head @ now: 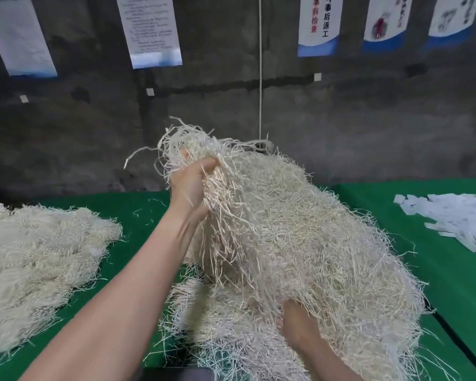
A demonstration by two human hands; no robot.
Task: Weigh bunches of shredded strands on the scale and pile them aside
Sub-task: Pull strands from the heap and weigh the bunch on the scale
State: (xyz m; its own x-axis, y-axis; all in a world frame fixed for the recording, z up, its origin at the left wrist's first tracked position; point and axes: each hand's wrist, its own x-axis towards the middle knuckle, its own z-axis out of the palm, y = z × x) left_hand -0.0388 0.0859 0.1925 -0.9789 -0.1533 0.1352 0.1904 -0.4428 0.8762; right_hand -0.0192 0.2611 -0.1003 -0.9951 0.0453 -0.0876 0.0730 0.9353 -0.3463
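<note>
**Green surface with strand heaps, two hands engaged**

Wall (231, 111): dark, rough concrete, filling the upper half of the view.

Surface (451, 284): covered in green cloth, running the full width below the wall, with a dark seam at the right.

Main heap of strands (327, 243): pale straw-coloured shredded strands, the largest mass, at centre and right of centre. Its upper end is raised off the surface and its lower part spills toward the near edge, over a paler, whiter layer of strands (217, 345) lying flat beneath.

Side pile (33, 257): the same pale strands, lying on the surface at the left, well apart from the main heap, with a few stray threads between them.

Posters (149, 28): several white sheets with blue lower bands, hung along the top of the wall. The print is mostly too blurred to read.

Paper slips (456, 221): a loose scatter of small white slips on the surface at the far right.

Left hand (190, 185): raised at the top of the main heap, fingers clenched round a thick bunch of strands, loose ends sticking up above the fist.

Right hand (297, 323): low, at the near edge of the main heap. Its fingers are buried in the strands, so their state cannot be told.

Cord (260, 78): thin and pale, hanging straight down the wall behind the heap.

Dark object (176, 375): at the bottom edge, mostly cut off and not identifiable.
</note>
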